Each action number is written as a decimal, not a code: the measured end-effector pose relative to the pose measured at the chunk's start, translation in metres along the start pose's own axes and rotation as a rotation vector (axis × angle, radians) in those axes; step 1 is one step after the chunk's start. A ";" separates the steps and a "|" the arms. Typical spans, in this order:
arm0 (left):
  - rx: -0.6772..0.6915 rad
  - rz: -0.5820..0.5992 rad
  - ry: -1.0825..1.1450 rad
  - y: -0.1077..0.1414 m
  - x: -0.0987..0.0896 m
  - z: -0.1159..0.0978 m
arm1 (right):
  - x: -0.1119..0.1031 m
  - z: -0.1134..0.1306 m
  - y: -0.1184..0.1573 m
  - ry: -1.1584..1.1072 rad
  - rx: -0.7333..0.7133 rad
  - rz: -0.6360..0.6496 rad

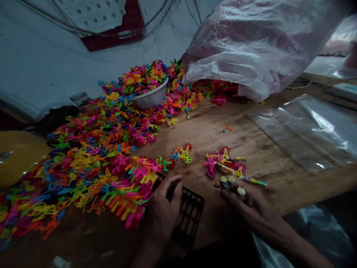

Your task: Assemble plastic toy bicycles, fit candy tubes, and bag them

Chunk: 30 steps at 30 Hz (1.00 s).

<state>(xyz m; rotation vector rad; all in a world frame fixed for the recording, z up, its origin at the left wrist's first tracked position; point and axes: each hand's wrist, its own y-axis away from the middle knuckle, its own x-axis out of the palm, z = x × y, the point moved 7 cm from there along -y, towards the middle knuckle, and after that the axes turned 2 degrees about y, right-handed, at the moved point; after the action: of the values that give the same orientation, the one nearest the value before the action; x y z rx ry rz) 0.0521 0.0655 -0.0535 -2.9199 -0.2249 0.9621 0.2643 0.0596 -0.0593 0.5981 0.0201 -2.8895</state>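
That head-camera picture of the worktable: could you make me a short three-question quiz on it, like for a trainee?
1. True or false: the left hand rests on a black plastic grid.
2. What fills the white bowl?
A) coloured plastic bicycle shapes
B) screws
C) water
3. Fill in: the pencils topped with small bicycles lie just beyond the ___ hand.

Key:
1. True; the fingers lie over the grid's near-left part.
2. A; the same neon pieces as the big pile spread over the wooden table.
3. Right; it lies palm down, with several fingertips wrapped.
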 end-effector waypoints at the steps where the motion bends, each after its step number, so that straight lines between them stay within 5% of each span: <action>1: -0.018 -0.028 -0.014 -0.002 -0.005 0.006 | 0.002 0.004 -0.006 0.079 -0.051 -0.024; 3: 0.011 -0.067 -0.052 -0.004 -0.009 0.006 | 0.010 0.016 -0.021 0.291 -0.145 -0.053; 7: 0.297 -0.054 -0.293 -0.011 0.009 -0.032 | 0.022 0.047 -0.051 0.596 -0.220 -0.152; 12: 0.270 -0.012 -0.722 -0.049 0.038 -0.047 | 0.016 0.059 -0.046 0.424 -0.234 -0.209; 18: 0.244 0.012 -0.717 -0.089 0.043 -0.040 | 0.000 0.022 -0.007 0.127 -0.103 -0.066; 24: 0.243 0.015 -0.713 -0.079 0.041 -0.047 | -0.016 0.002 -0.001 0.039 -0.038 -0.112; 30: 0.278 -0.053 -0.626 -0.076 0.034 -0.057 | 0.001 0.011 0.002 0.016 -0.079 -0.025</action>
<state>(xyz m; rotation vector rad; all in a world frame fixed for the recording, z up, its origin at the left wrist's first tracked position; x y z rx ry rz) 0.1036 0.1456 -0.0199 -2.2787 -0.1721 1.7125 0.2594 0.0568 -0.0501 0.6107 0.1442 -2.8920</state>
